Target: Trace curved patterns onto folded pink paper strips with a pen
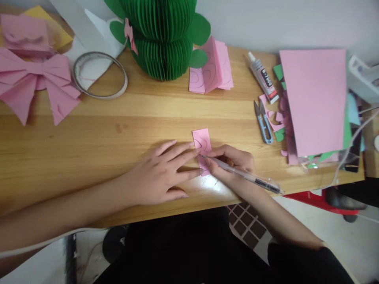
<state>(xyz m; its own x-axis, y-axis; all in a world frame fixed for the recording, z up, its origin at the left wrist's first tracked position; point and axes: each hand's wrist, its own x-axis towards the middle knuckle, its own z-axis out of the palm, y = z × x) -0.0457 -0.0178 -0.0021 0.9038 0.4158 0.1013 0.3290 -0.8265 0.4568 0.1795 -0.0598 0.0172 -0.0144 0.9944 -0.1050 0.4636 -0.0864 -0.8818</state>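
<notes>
A small pink paper strip [201, 136] lies on the wooden table near its front edge, with curved dark lines drawn on its upper part. My left hand [166, 169] rests flat with fingers spread, and several fingertips touch the strip's left side. In my right hand [232, 159] is a clear-barrelled pen [251, 176], pinched close to its tip. The tip points at the middle of the strip, beside my left fingertips; whether it touches the paper I cannot tell.
Behind stand a green honeycomb paper decoration [166, 59] and folded pink papers [222, 65]. To the right lie a glue tube [263, 79], thread snips [263, 122], paper scraps and a pink sheet stack [315, 102]. At left are a tape roll [124, 85] and a pink paper bow [35, 75].
</notes>
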